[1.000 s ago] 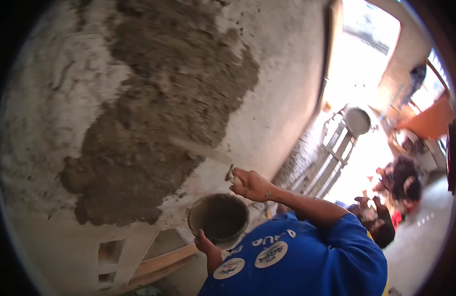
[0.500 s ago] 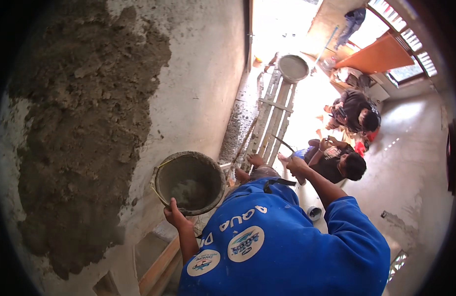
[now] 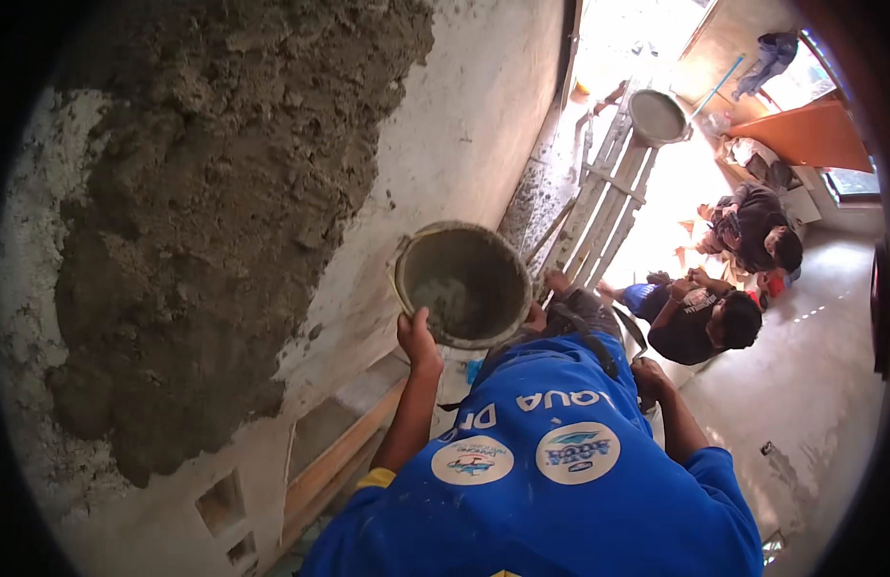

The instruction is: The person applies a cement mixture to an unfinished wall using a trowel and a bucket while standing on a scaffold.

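Observation:
My left hand (image 3: 419, 338) grips the near rim of a round dark bucket (image 3: 508, 322), thumb over the edge, and holds it tilted so its inside shows. Some wet grey mortar (image 3: 455, 300) lies at the bottom. By my right hip, my right hand (image 3: 647, 377) is closed on a trowel (image 3: 632, 329), whose thin dark blade points away from me; its handle is mostly hidden in my fingers. To the left is a wall with a large rough patch of wet mortar (image 3: 214, 202) on it.
Ahead, a plank scaffold (image 3: 599, 207) carries a basin of grey mix (image 3: 659, 117). Two people (image 3: 700, 313) sit low at the right. Wooden boards (image 3: 339, 452) lie along the wall's foot. An orange panel (image 3: 806, 135) leans at the far right.
The bucket in my left hand has tipped more and stands farther right in view, since my view has turned left. My right hand has come in closer to my waist with the trowel.

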Tool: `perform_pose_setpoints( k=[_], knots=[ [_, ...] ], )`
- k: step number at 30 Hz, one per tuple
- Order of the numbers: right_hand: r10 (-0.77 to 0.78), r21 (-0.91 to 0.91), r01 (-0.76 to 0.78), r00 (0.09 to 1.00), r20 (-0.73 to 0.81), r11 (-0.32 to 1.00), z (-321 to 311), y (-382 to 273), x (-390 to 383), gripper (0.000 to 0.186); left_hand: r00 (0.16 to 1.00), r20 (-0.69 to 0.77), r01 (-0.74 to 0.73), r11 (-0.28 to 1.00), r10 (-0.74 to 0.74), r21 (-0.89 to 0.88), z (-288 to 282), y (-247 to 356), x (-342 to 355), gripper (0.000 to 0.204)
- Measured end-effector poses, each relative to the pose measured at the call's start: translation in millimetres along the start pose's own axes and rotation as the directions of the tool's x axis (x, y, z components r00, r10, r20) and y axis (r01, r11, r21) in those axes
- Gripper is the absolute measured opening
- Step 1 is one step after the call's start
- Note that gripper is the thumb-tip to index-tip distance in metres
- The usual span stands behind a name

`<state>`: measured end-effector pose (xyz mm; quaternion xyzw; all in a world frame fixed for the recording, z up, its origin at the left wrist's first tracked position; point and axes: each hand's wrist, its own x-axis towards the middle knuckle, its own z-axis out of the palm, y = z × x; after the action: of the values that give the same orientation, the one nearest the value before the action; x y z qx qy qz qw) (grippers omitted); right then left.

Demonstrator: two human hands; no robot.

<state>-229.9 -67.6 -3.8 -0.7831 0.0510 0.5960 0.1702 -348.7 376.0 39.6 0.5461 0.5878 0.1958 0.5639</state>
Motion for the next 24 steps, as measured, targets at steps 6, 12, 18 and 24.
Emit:
perform_pose_setpoints(
  k=[6, 12, 18, 24],
  knots=[
    [0.017, 0.316, 0.026, 0.991, -0.135, 0.948, 15, 28, 29, 0.031, 0.982, 0.181, -0.002, 0.972, 0.046, -0.236, 11, 0, 20, 0.026],
    [0.078, 0.476, -0.031, 0.994, -0.079, 0.879, -1, 23, 48, 0.025, 0.968, 0.230, -0.037, 0.959, 0.104, -0.280, 24, 23, 25, 0.022],
    [0.030, 0.541, 0.062, 0.987, -0.160, 0.839, -13, 15, 67, 0.026, 0.919, 0.255, -0.290, 0.954, 0.300, -0.077, 74, 53, 27, 0.015],
    [-0.006, 0.447, 0.113, 0.972, -0.235, 0.887, -45, 15, 54, 0.027, 0.930, 0.269, -0.246, 0.968, 0.250, -0.048, 129, 68, 24, 0.020]
  ],
)
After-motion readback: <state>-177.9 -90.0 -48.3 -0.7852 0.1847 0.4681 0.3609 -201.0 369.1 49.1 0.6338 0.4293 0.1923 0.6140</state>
